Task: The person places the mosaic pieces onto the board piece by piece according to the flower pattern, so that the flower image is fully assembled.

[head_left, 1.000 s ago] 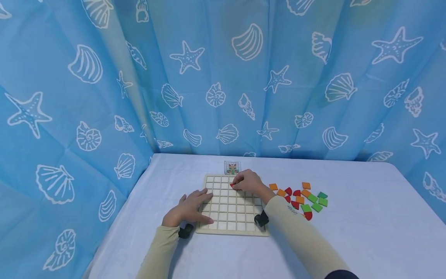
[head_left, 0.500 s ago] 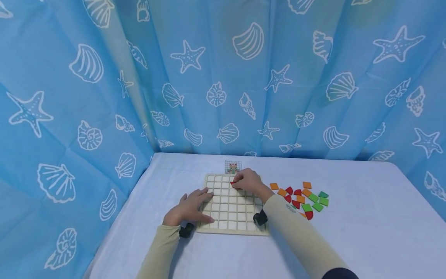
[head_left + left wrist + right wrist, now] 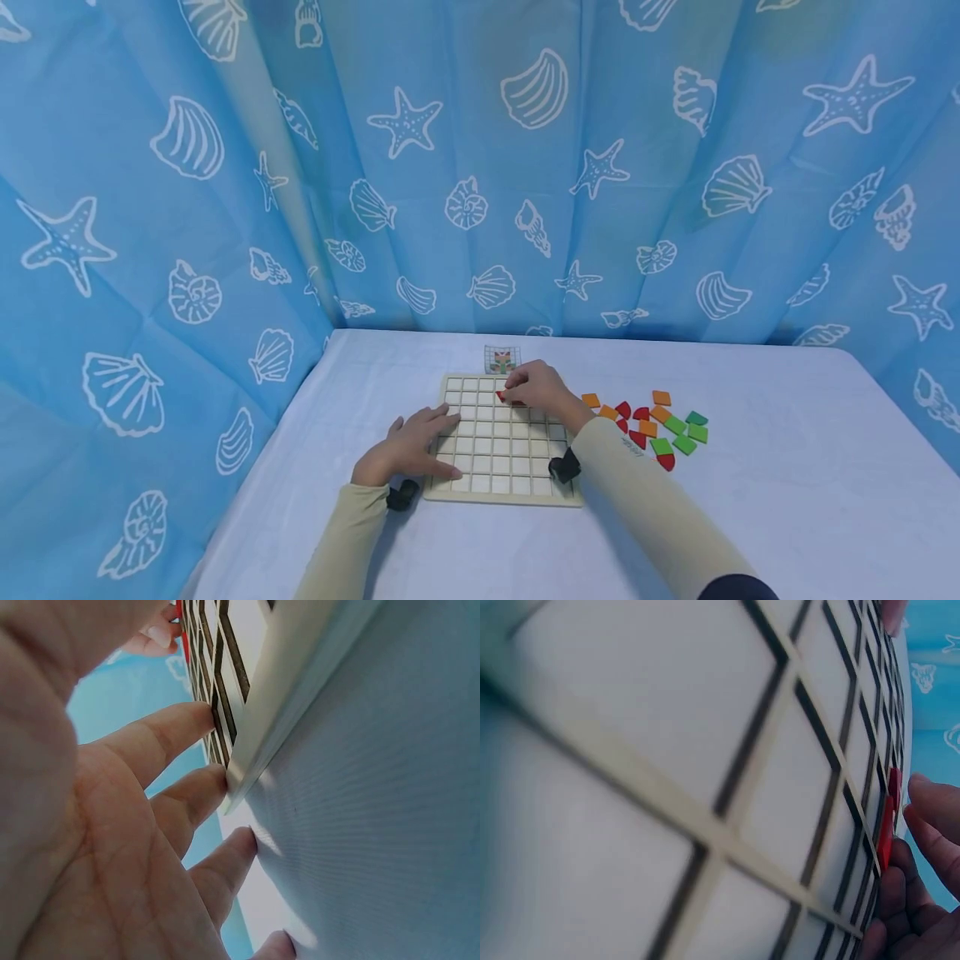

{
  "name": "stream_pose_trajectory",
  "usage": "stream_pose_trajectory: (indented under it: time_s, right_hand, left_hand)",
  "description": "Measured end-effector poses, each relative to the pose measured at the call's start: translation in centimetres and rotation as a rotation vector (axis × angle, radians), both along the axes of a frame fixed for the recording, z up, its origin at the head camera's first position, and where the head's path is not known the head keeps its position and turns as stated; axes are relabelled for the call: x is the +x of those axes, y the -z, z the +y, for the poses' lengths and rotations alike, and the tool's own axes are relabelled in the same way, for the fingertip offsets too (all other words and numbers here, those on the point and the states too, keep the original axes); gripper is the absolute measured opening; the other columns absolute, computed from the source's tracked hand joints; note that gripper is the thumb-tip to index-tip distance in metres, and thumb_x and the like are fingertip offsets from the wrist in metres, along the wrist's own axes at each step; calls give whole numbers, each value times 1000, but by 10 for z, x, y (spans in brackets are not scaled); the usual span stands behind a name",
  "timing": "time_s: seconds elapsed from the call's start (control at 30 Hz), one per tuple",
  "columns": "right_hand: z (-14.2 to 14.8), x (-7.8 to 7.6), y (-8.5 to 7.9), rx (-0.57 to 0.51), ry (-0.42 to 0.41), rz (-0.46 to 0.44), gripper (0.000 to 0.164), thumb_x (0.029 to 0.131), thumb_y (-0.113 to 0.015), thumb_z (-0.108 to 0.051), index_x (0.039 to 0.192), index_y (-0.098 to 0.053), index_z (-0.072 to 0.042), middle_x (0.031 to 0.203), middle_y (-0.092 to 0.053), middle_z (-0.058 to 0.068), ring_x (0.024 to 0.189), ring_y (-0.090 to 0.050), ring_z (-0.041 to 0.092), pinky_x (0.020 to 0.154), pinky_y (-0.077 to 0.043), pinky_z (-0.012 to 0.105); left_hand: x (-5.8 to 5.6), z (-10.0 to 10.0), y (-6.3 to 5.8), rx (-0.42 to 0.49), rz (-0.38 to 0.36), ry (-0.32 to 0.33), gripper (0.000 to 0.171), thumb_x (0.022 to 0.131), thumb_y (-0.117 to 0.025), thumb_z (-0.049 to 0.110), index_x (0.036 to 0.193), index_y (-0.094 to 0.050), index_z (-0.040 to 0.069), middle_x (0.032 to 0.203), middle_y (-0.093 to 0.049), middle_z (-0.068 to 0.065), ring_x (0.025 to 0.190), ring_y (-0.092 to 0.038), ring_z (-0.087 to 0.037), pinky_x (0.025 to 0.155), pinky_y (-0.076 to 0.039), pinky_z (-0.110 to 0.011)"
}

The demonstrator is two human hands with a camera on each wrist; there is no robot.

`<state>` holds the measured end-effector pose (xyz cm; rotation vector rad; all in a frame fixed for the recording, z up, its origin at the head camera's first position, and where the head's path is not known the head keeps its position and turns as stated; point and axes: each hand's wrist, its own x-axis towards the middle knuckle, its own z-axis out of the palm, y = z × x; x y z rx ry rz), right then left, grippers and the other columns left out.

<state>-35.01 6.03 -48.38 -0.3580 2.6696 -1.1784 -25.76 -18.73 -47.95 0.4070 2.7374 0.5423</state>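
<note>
A pale wooden grid board (image 3: 480,498) lies on the white table. At its left edge my left hand (image 3: 405,446) rests with spread fingers, the thumb near the front corner. In the left wrist view two fingertips (image 3: 196,718) touch the board's rim, while the others reach the cloth. My right hand (image 3: 542,387) is over the far part of the grid, its fingers pinching a red tile (image 3: 886,834). Another red tile (image 3: 895,784) sits just beyond it in the right wrist view. The fingers hide much of both tiles from above.
A small card with a coloured grid pattern (image 3: 502,359) lies behind the board. To the right, under and beyond the right forearm, are scattered orange tiles (image 3: 661,398), green tiles (image 3: 697,434) and red rounded tiles (image 3: 665,462). A blue shell-print curtain (image 3: 465,250) hangs behind the table.
My right hand's fingers have shifted slightly to the right and away over the same part of the grid, and a little more red shows beneath them. The left hand stays put.
</note>
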Motion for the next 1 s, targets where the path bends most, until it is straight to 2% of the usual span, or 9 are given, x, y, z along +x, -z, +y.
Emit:
stream_pose_trajectory:
  time_s: [0.23, 0.47, 0.63, 0.83, 1.0]
  right_hand:
    - [13, -4, 1, -9, -36, -2, 12, 90, -72, -19, 98, -76, -11, 100, -72, 4, 84, -63, 16, 73, -54, 34]
    - [16, -3, 2, 55, -110, 12, 8, 87, -76, -15, 94, -78, -12, 90, -74, 0, 80, -66, 12, 72, -56, 30]
    - [15, -3, 1, 66, -125, 15, 9, 88, -74, -12, 96, -78, -11, 93, -74, 1, 85, -66, 15, 75, -56, 32]
    - [5, -5, -1, 33, -115, 39, 15, 88, -74, -20, 101, -76, -12, 101, -72, 3, 90, -64, 17, 77, -55, 36]
    - [-2, -5, -2, 52, -105, 37, 14, 86, -77, -22, 96, -77, -13, 94, -73, 2, 84, -64, 16, 74, -55, 35]
  left_hand:
    - [-1, 0, 3, -22, -3, -17, 93, 75, -81, 54, 152, -40, 24, 163, -28, -4, 151, -23, -33, 118, -13, -66]
    - [0, 0, 1, -16, 0, -19, 92, 75, -81, 53, 152, -41, 24, 163, -28, -4, 151, -23, -33, 118, -13, -66]
    - [0, -1, 2, -12, -9, -24, 93, 74, -81, 54, 152, -40, 24, 163, -28, -4, 151, -23, -33, 118, -13, -66]
    - [0, -4, 1, -11, 2, -14, 92, 75, -81, 53, 152, -40, 23, 163, -29, -4, 150, -24, -33, 118, -13, -67]
    - [0, -4, 0, 16, 7, 9, 91, 76, -81, 52, 152, -41, 22, 163, -28, -5, 151, -23, -34, 117, -13, -68]
